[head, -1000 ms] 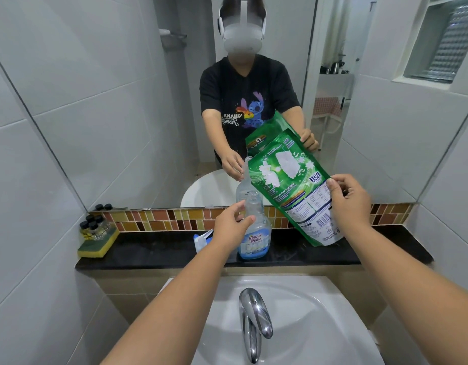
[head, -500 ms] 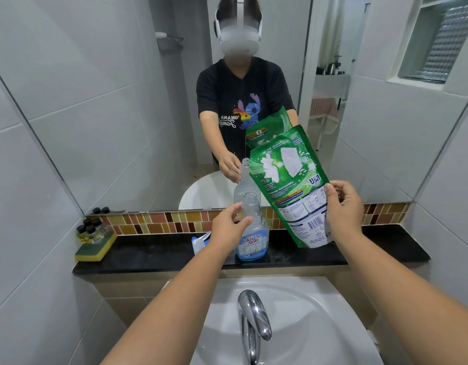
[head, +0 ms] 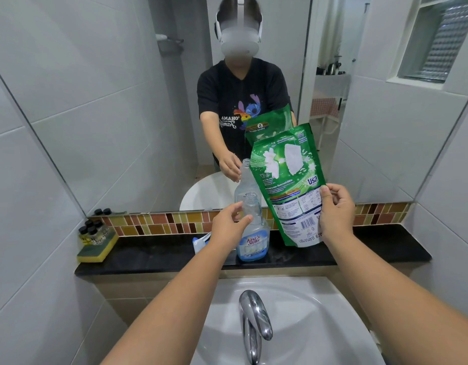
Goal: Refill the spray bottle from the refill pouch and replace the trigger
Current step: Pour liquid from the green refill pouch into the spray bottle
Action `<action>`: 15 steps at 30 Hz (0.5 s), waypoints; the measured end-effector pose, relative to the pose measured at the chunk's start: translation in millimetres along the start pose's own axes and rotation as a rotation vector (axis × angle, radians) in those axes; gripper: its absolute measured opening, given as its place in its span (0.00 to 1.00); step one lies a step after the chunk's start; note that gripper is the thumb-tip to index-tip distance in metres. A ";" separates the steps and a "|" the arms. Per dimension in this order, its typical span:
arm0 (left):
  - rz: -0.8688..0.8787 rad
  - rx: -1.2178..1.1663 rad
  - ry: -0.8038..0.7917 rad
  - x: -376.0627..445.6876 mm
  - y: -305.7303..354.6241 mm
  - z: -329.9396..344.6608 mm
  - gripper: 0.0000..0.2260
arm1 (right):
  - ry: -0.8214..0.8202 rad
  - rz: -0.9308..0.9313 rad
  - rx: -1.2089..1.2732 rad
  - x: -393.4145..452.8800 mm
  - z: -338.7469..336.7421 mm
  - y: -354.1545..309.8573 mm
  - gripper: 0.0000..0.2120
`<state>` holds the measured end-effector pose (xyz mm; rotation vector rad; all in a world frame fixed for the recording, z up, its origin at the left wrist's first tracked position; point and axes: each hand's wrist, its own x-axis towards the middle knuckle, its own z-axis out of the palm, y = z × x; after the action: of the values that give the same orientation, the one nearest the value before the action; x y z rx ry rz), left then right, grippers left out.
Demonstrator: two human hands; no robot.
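Observation:
A clear spray bottle (head: 254, 238) with a blue label stands on the black ledge (head: 385, 248), its neck open and no trigger on it. My left hand (head: 227, 225) holds it at the neck and shoulder. My right hand (head: 335, 212) grips the lower right edge of the green refill pouch (head: 285, 177), which hangs nearly upright just right of the bottle mouth. The white and blue trigger (head: 200, 242) lies on the ledge behind my left wrist, partly hidden.
A yellow-green sponge (head: 98, 250) carrying small dark-capped bottles sits at the ledge's left end. A chrome tap (head: 254, 320) and white basin (head: 319, 325) lie below my arms. The mirror behind reflects a person, the bottle and the pouch.
The pouch has swung from a steep tilt over the bottle mouth to nearly upright. My left hand has stayed at the bottle neck.

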<state>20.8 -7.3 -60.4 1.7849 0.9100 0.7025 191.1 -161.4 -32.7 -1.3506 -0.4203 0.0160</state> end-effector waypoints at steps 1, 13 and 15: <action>0.002 0.000 0.000 -0.2 0.0 -0.3 0.22 | 0.004 0.015 0.025 -0.5 0.5 1.4 0.05; 0.023 -0.014 -0.014 -1.2 -6.3 -2.3 0.21 | 0.107 0.262 0.288 10.6 -2.5 22.1 0.05; 0.020 -0.017 -0.018 -1.4 -5.8 -1.7 0.22 | 0.127 0.275 0.300 13.7 -5.1 24.7 0.06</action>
<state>17.1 -6.2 -65.3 1.7845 0.8729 0.7044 210.9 -157.1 -53.0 -1.0963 -0.1158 0.2123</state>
